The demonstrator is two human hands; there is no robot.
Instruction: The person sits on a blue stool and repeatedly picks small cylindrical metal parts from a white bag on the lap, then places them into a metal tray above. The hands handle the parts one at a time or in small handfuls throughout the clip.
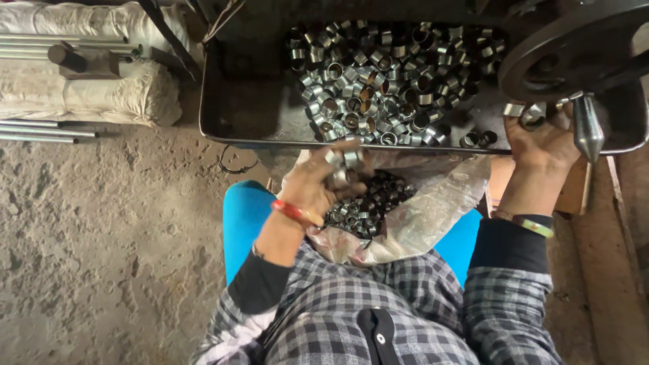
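Left hand (323, 181) grasping two rings (343, 159) over bag (433, 209); right hand (541, 138) pinching two rings (526, 113) at tray (223, 101) front edge; heap uncountable.

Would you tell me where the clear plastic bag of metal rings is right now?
In the head view the plastic bag sits on the person's lap, centre frame, just below the metal tray, with the left hand over its opening.

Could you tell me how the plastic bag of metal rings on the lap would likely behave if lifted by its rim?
The bag looks thin and crinkled, so probably floppy and sagging. The rings inside look like metal, so likely heavy for its size. Their smooth round shape suggests they would shift and roll.
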